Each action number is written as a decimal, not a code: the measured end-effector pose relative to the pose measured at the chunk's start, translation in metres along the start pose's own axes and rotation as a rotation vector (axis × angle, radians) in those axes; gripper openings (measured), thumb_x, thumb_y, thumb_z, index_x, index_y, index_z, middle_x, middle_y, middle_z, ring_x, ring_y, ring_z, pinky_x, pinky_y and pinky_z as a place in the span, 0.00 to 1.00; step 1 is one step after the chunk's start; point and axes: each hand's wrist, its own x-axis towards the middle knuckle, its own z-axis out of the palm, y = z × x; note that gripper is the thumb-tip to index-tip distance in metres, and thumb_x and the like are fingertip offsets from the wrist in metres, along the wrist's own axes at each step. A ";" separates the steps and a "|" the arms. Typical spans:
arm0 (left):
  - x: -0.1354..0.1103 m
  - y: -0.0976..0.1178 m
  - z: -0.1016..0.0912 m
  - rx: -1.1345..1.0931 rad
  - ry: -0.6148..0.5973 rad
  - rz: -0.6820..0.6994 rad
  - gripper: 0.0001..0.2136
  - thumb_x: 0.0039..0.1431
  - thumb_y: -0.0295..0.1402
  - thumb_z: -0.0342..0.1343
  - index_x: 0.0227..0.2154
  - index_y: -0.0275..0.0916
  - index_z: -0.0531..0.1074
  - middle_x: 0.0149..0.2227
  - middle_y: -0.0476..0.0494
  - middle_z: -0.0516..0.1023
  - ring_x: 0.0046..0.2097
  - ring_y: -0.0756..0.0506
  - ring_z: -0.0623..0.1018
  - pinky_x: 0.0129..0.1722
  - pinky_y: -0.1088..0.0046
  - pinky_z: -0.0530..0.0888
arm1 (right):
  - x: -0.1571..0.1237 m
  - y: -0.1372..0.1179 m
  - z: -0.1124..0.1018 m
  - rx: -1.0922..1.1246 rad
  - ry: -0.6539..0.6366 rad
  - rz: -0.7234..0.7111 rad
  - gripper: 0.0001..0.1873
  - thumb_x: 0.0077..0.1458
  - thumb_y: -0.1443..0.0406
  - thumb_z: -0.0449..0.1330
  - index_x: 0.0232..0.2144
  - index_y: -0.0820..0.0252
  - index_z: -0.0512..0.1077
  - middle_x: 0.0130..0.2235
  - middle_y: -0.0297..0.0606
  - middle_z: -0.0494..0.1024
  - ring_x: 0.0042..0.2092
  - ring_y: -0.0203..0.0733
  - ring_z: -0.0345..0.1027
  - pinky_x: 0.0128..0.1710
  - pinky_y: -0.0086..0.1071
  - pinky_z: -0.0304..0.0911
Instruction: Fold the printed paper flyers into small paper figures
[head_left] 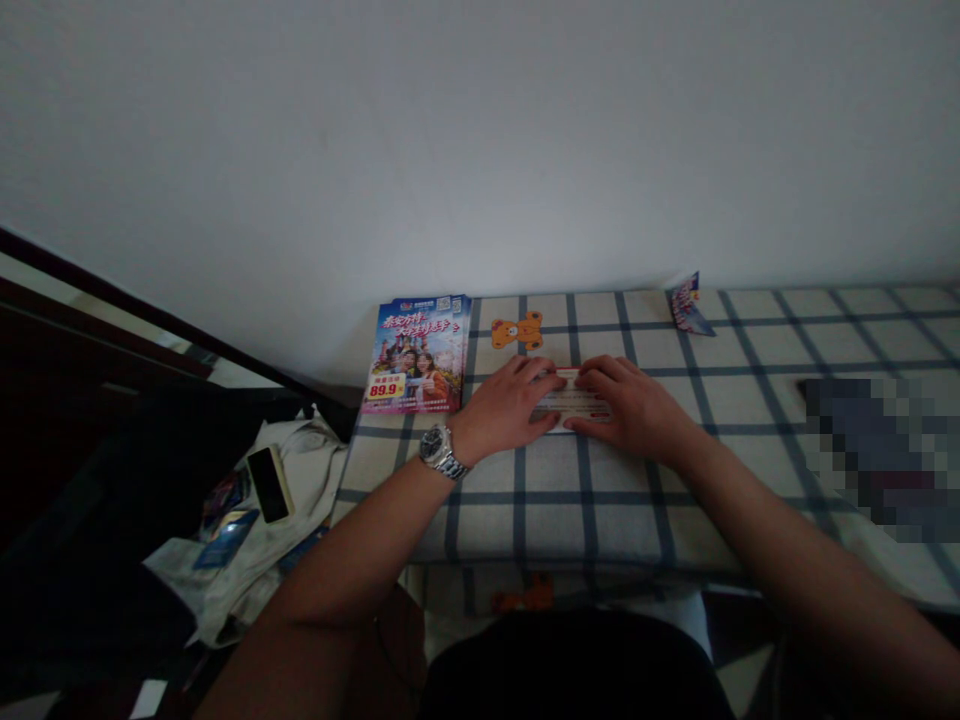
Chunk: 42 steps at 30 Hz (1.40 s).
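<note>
A small folded leaflet [576, 404] with a white printed side and a red upper edge lies on the checked cloth between my hands. My left hand [514, 400] grips its left end, the thumb at the near edge and the fingers bent over the far one. At the right end, my right hand [630, 405] holds it the same way, fingers curled on top and thumb along the near edge. Parts of the leaflet are hidden under my fingers. To the left of my left hand lies a stack of colourful flyers [415, 355] marked 89.9.
A checked tablecloth [551, 515] with a bear print [517, 330] covers the table. Near the wall a folded flyer [690, 305] stands up. On the left, a phone [268, 484] rests on a white bag [315, 460]. A blurred-out object [877, 450] is at the right.
</note>
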 end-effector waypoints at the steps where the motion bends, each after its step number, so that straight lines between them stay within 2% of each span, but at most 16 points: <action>1: 0.000 0.000 0.000 0.000 -0.004 0.001 0.20 0.67 0.39 0.61 0.58 0.41 0.70 0.60 0.40 0.70 0.61 0.37 0.69 0.64 0.55 0.72 | 0.000 0.000 0.000 -0.005 -0.001 0.001 0.21 0.60 0.50 0.68 0.47 0.56 0.71 0.54 0.49 0.75 0.51 0.57 0.71 0.52 0.51 0.72; 13: 0.000 -0.001 0.001 0.015 0.001 0.013 0.19 0.68 0.40 0.61 0.58 0.41 0.70 0.61 0.39 0.69 0.61 0.36 0.69 0.64 0.54 0.72 | 0.001 -0.006 -0.001 -0.044 -0.007 0.017 0.26 0.56 0.53 0.71 0.52 0.58 0.71 0.56 0.50 0.75 0.53 0.59 0.70 0.54 0.52 0.71; 23: 0.000 -0.001 0.000 0.012 -0.013 0.012 0.19 0.69 0.40 0.59 0.59 0.41 0.70 0.61 0.39 0.69 0.61 0.37 0.69 0.64 0.54 0.71 | 0.000 -0.009 0.000 -0.075 -0.022 0.027 0.26 0.56 0.53 0.71 0.51 0.59 0.71 0.56 0.51 0.75 0.53 0.60 0.70 0.54 0.52 0.71; 29: -0.001 -0.001 -0.004 -0.017 -0.024 0.014 0.25 0.66 0.46 0.62 0.61 0.41 0.69 0.61 0.38 0.69 0.61 0.36 0.69 0.65 0.54 0.70 | 0.001 -0.012 -0.001 -0.089 -0.006 0.031 0.24 0.60 0.50 0.67 0.50 0.57 0.71 0.54 0.51 0.75 0.52 0.59 0.70 0.53 0.52 0.71; 42: -0.004 -0.005 -0.002 -0.009 -0.023 0.035 0.28 0.65 0.46 0.63 0.63 0.43 0.67 0.63 0.38 0.67 0.62 0.36 0.68 0.66 0.54 0.69 | 0.000 -0.011 -0.001 -0.090 -0.011 0.020 0.24 0.57 0.53 0.70 0.51 0.55 0.70 0.55 0.50 0.74 0.52 0.60 0.70 0.53 0.53 0.71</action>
